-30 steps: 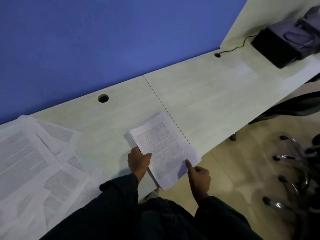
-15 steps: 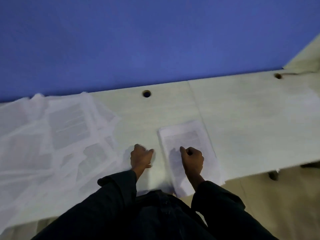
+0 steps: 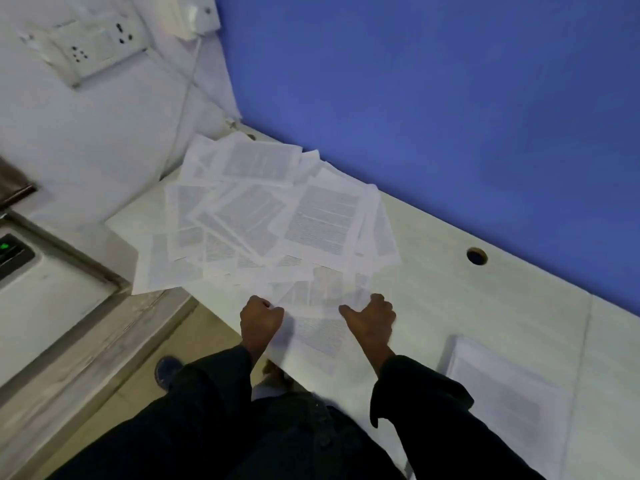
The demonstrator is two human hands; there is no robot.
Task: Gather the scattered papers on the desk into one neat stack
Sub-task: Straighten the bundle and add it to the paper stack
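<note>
Starting at the far left, a grey machine with a small green light [image 3: 14, 252] sits low beside a white wall, and a white wall socket plate [image 3: 91, 43] is mounted higher up on that wall. Next comes the left end of the pale wood-grain bench [image 3: 485, 306], which runs along a blue partition wall [image 3: 433, 98]. On this end lies a loose heap of white printed paper sheets [image 3: 270, 216], overlapping at many angles, some hanging over the near edge of the bench. At the near side of the heap, the left hand [image 3: 260, 318] has its fingers curled into a fist at the left edge of a printed sheet lying nearest the person [image 3: 315, 332]; whether it pinches that sheet I cannot tell. Just right of it, the right hand [image 3: 372, 318] rests on the same sheet's upper right part with its fingers curled under and thumb stretched out to the left; a firm hold cannot be made out through the blur. Both arms wear dark sleeves [image 3: 419, 393]. Further right, a round cable hole [image 3: 477, 256] opens in the bench near the blue wall. Near the right edge, well apart from the heap, a squared-up stack of white papers [image 3: 502, 400] lies flat on the bench.
</note>
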